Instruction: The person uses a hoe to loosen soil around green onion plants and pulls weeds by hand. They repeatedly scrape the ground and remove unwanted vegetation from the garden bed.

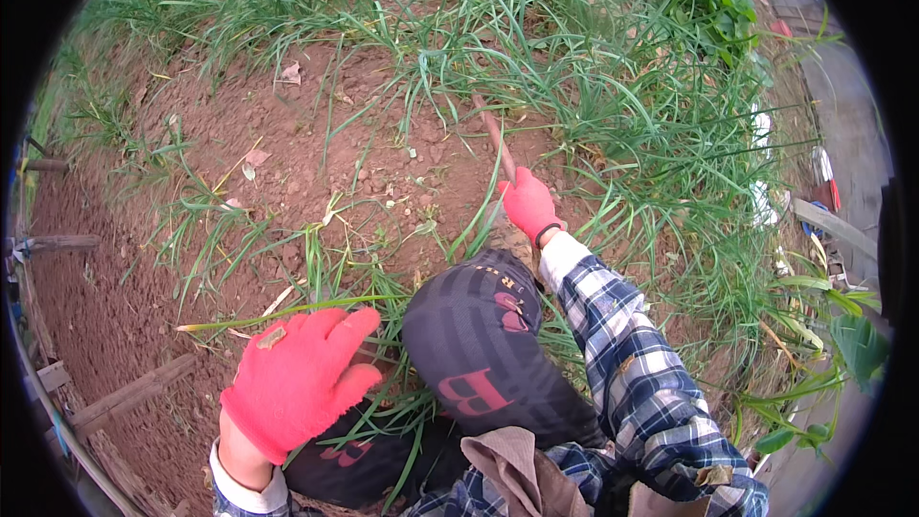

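Note:
My right hand (pixel 531 205), in a red knit glove, grips a brown wooden stick-like handle (pixel 494 133). The handle slants away from me, and its far end is hidden among long green leaves (pixel 531 79). My left hand (pixel 305 373), in a matching glove, is held palm down with its fingers a little apart, above green blades close to my knees. No object shows in it, though its palm side is hidden. A long yellow-green leaf (pixel 359 300) passes just beyond its fingers. A dry leaf scrap (pixel 271 338) lies on the glove's back.
Reddish-brown soil (pixel 287 129) with small clods and dry leaves (pixel 290 73) spreads before me. Wooden stakes (pixel 136 391) and a curved pole (pixel 79 452) line the left edge. Broad-leaved plants (pixel 707 7) grow at the upper right, beside a grey paved strip (pixel 851 108).

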The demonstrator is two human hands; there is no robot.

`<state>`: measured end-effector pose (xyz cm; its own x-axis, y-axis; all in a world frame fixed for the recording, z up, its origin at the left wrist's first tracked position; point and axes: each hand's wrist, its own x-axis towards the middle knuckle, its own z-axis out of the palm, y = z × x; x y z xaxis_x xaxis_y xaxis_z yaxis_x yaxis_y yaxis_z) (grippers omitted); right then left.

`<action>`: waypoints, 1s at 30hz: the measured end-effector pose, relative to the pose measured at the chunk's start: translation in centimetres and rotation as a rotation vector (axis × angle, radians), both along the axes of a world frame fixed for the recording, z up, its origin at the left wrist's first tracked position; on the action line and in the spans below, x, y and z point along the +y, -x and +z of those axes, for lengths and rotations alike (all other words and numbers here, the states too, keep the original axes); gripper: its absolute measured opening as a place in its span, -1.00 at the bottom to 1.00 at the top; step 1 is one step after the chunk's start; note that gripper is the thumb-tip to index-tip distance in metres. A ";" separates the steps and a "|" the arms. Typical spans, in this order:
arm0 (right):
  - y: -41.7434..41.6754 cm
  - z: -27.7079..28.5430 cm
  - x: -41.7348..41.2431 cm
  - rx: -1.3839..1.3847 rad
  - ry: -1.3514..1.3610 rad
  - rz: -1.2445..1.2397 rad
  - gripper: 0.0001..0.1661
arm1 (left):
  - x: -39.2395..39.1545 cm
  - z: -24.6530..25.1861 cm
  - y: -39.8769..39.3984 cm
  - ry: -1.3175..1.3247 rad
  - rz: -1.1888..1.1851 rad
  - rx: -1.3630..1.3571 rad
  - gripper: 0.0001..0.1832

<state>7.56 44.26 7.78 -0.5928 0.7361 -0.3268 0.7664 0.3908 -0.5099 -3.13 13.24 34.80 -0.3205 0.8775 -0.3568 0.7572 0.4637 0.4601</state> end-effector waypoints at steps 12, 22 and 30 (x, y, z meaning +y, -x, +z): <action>-0.4 -0.3 2.9 0.245 0.274 -0.310 -0.59 | -0.1 -0.3 -0.1 -0.012 -0.007 -0.027 -0.46; 6.2 -5.0 7.5 0.081 0.257 -0.184 -0.47 | 1.3 0.1 0.8 0.067 0.013 -0.081 -0.42; 0.5 -6.4 5.0 -0.136 0.086 -0.151 -0.40 | 1.5 0.3 0.8 0.074 -0.001 -0.083 -0.42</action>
